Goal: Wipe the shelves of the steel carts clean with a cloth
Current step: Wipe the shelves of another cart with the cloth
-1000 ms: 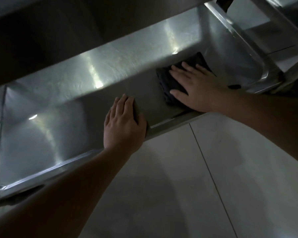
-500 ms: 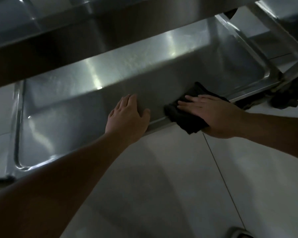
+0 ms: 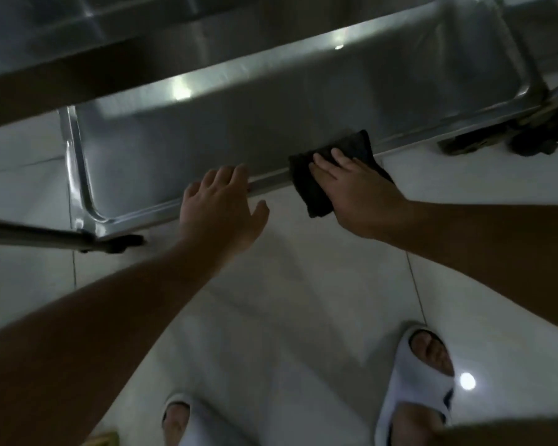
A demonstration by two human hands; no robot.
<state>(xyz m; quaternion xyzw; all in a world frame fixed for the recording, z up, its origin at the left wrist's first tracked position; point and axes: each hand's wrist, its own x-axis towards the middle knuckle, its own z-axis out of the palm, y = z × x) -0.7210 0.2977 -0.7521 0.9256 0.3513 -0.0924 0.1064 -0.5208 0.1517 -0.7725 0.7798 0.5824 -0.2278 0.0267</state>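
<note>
The bottom shelf (image 3: 190, 140) of the steel cart runs left to right over pale floor tiles (image 3: 287, 300). Its unwiped length lies left of the cloth (image 3: 316, 191), draped over the near rim. The right hand (image 3: 355, 191) presses the cloth flat-fingered; the left hand (image 3: 221, 207), released, rests on the rim.

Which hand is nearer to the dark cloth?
Right. The right hand presses flat on the dark cloth; the left hand is beside it on the shelf rim, apart.
</note>
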